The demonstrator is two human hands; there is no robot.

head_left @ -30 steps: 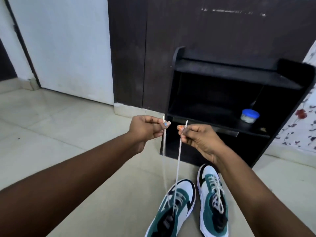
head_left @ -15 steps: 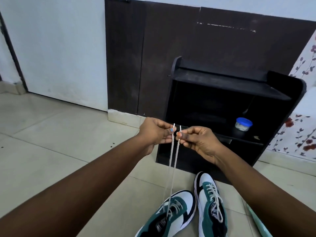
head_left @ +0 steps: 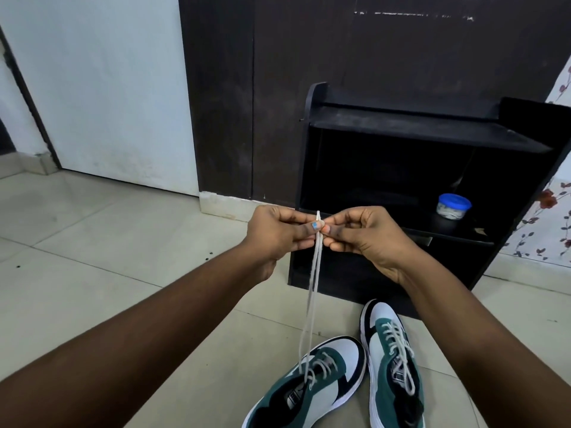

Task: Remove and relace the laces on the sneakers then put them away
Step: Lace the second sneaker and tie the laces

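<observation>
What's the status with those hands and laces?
Both hands, left and right, pinch lace ends together. Lace runs to left sneaker. Nothing in the way.

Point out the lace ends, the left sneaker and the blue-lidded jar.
lace ends (head_left: 318, 215), head view, tips above the fingers
left sneaker (head_left: 346, 350), head view, white toe cap
blue-lidded jar (head_left: 454, 201), head view, lid

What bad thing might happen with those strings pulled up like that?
Both hands, left hand and right hand, pinch the lace ends together, taut above the left sneaker. A hard tug might lift or tip that shoe, perhaps bumping the right sneaker. Uneven ends could leave lopsided lacing.
</observation>
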